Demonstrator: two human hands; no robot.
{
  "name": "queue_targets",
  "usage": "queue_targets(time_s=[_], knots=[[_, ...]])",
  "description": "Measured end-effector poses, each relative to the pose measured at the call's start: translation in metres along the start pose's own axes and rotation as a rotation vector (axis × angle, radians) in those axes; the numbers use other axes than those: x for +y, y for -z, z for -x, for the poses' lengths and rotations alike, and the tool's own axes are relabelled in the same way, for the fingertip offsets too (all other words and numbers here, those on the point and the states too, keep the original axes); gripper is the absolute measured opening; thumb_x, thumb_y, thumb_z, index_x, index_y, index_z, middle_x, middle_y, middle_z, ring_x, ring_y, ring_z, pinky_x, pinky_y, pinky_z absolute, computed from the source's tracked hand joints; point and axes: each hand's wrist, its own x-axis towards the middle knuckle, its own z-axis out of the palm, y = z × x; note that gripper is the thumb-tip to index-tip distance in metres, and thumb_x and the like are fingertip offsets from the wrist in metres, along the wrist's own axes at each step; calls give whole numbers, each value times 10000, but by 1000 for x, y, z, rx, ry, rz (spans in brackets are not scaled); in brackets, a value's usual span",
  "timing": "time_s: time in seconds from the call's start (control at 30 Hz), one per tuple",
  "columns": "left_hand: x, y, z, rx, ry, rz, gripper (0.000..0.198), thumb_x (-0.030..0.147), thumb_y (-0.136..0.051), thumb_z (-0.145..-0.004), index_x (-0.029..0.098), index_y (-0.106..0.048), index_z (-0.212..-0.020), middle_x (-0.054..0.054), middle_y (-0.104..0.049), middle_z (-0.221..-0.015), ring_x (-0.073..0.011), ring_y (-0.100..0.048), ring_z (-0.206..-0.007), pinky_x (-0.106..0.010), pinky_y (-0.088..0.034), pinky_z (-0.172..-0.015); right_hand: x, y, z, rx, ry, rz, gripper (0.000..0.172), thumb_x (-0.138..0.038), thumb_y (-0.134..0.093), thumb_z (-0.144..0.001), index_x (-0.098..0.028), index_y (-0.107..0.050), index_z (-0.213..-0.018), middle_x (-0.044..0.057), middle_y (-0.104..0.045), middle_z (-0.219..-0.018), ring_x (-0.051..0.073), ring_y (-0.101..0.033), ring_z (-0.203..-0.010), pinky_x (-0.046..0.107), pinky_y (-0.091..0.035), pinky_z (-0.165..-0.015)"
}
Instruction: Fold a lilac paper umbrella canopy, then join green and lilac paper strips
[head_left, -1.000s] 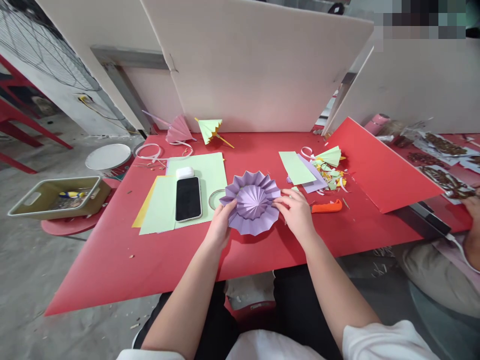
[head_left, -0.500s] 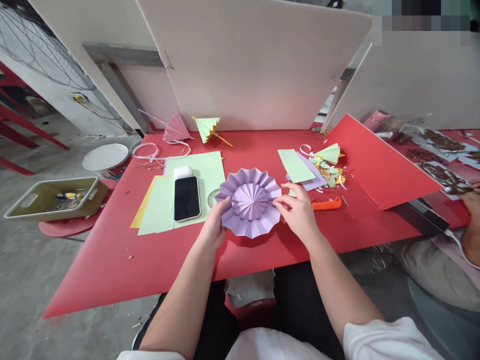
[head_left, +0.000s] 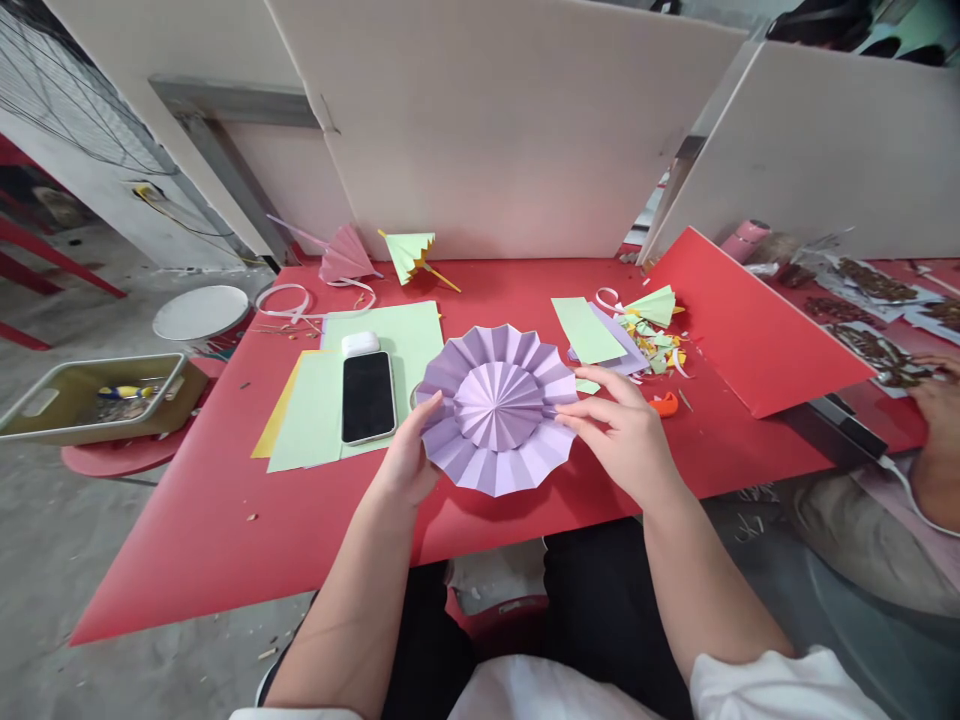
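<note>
A round pleated purple paper rosette (head_left: 498,408), with a raised, fan-folded centre and a wider scalloped rim, is held up over the red table. My left hand (head_left: 411,450) grips its left edge, thumb on the front and the other fingers mostly hidden behind. On the right, my right hand (head_left: 619,432) pinches the opposite edge between thumb and fingers. Left of the rosette, a black-screened phone (head_left: 368,398) lies on pale green paper sheets (head_left: 304,420). Part of an orange cutter (head_left: 664,404) shows behind my right hand.
Small paper umbrellas, one pink (head_left: 346,255) and one green (head_left: 409,256), stand at the table's back. Paper scraps (head_left: 658,350) lie to the right, beside an upright red board (head_left: 757,320). Another person's hand (head_left: 941,400) is at far right. A bin (head_left: 97,400) sits on a stool at left.
The rosette has come closer to me and looks larger and flatter, its rim spread wider. My hands have moved a little farther apart, and my right hand now covers more of the cutter.
</note>
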Motion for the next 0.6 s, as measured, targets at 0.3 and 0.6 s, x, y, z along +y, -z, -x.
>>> queue_targets(time_s=[0.3, 0.6], knots=[[-2, -1, 5, 63, -59, -233, 392, 405, -706, -666, 149, -653, -958, -34, -678, -757, -186, -651, -670, -251, -485, -588, 4, 9, -1, -89, -110, -65, 220, -306, -596, -810, -314, -655, -1021, -8, -700, -978, 179, -661, -829, 320, -546, -743], [-5, -3, 2, 81, -75, -307, 328, 425, -708, -669, 133, -644, -803, -18, -623, -655, -136, -598, -572, -212, -455, -512, 19, -6, 4, 25, 130, 154, 144, -233, -578, -831, -249, -703, -901, 20, -687, -785, 171, -622, -755, 341, -500, -755]])
